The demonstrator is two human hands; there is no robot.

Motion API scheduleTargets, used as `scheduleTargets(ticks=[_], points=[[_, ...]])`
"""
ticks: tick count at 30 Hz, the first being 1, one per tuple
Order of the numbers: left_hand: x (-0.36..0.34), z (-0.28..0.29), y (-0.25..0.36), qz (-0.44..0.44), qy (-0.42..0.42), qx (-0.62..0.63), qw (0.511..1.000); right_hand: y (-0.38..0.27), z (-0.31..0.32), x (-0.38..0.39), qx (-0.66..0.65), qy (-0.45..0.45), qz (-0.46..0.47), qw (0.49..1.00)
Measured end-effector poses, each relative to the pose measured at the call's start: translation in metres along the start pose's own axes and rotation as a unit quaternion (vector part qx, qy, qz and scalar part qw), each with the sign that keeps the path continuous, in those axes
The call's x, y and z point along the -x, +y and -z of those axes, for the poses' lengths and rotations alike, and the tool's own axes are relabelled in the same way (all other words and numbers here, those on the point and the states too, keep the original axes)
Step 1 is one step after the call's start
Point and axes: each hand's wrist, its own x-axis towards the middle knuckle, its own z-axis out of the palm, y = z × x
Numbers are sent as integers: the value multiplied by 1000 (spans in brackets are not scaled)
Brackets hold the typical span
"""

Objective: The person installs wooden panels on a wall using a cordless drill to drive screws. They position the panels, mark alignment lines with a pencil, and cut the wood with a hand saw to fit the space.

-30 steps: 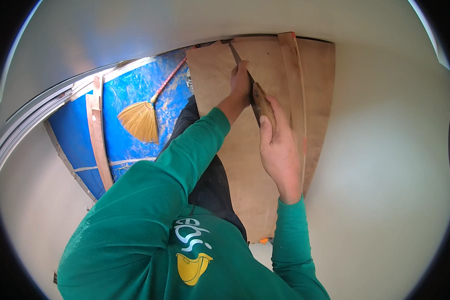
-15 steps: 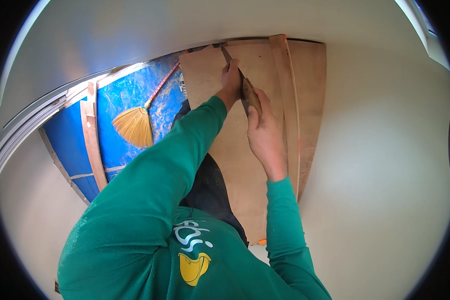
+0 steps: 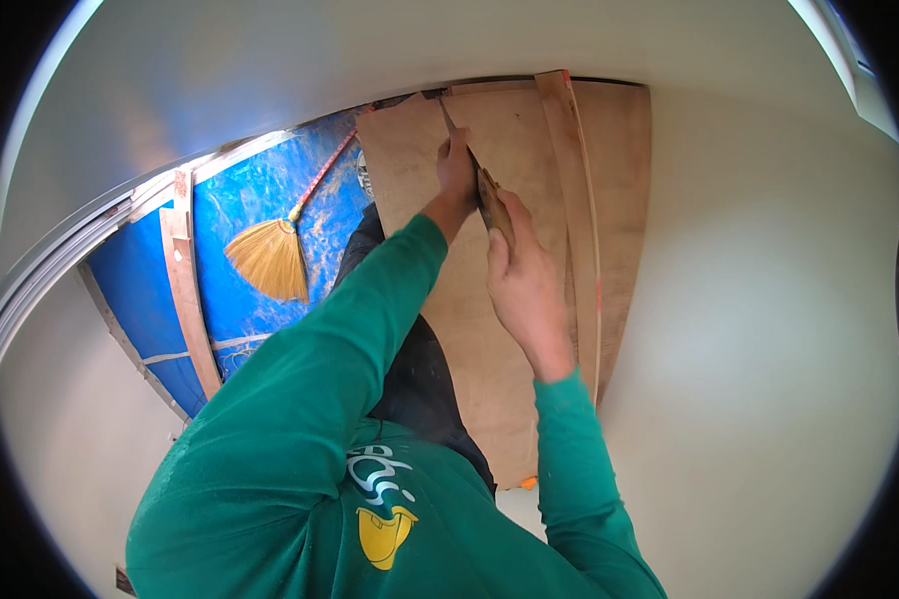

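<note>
A handsaw with a wooden handle [image 3: 495, 208] slants over a brown plywood sheet [image 3: 489, 349], its dark blade tip near the sheet's far edge. My right hand [image 3: 527, 285] is wrapped around the handle. Farther along, my left hand [image 3: 456, 172] is closed at the blade, and the blade shows beyond its fingers. Exactly how those fingers grip the blade is partly hidden. A long narrow wooden strip [image 3: 572, 160] lies on the sheet to the right of the saw.
To the left, a straw broom [image 3: 272, 255] with a red handle rests on a blue tarp [image 3: 240, 190] strewn with sawdust. Another wooden strip [image 3: 182, 270] lies farther left, near a metal sliding track [image 3: 60, 255]. Pale walls [image 3: 749, 290] close in on the right and ahead.
Both hands and the saw have drawn back toward me and slightly left. The plywood sheet and the broom stay almost where they were.
</note>
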Motion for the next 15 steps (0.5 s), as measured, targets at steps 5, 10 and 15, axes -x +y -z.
scheduleTargets(ticks=[5, 10, 15], points=[[5, 0, 4, 25, -40, -8, 999, -1, -1, 8, -26, 100, 70, 992], [14, -9, -9, 138, -83, -48, 986, 2, 2, 15, 3, 72, 24, 997], [32, -63, -25, -38, -34, -117, 992, 23, 23, 34, -119, 195, 57, 972]])
